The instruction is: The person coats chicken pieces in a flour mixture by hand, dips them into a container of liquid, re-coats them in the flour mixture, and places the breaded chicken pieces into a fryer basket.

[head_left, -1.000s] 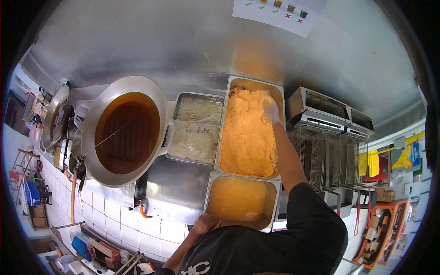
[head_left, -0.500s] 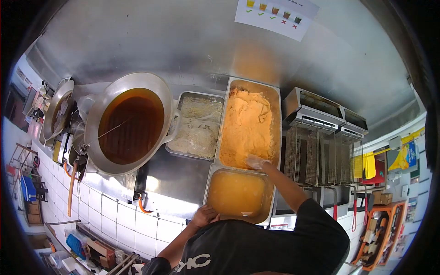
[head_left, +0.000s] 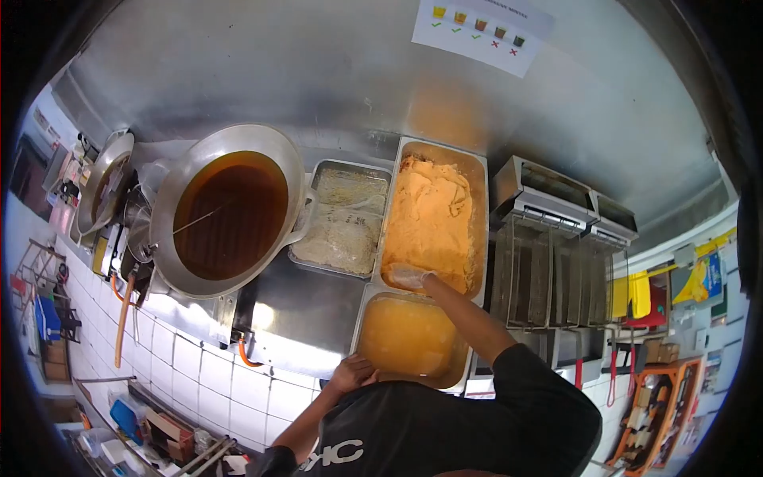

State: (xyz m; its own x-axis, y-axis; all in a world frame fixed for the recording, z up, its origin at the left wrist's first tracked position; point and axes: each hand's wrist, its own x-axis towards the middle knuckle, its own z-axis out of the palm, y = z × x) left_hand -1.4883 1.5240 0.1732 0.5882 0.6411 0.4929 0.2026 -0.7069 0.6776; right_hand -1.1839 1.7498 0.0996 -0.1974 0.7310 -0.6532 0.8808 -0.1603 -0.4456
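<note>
My right hand, in a clear glove, lies at the near edge of the orange powdery mass in the long metal tray. Its fingers point left; their exact pose is blurred under the glove. Just below is a smaller metal pan of cloudy orange liquid. At that pan's lower left corner rests my left hand, fingers curled against the rim. A shallow tray of pale flour-like stuff sits left of the long tray.
A large wok of dark oil stands on the left, with a thin rod across it. Wire fryer baskets are on the right. A paper sign hangs on the metal wall. An orange shelf stands at the lower right.
My right hand has come from the far right part of the orange mass to its near edge, then slid left. My left hand stays at the pan's corner. The view has shifted slightly.
</note>
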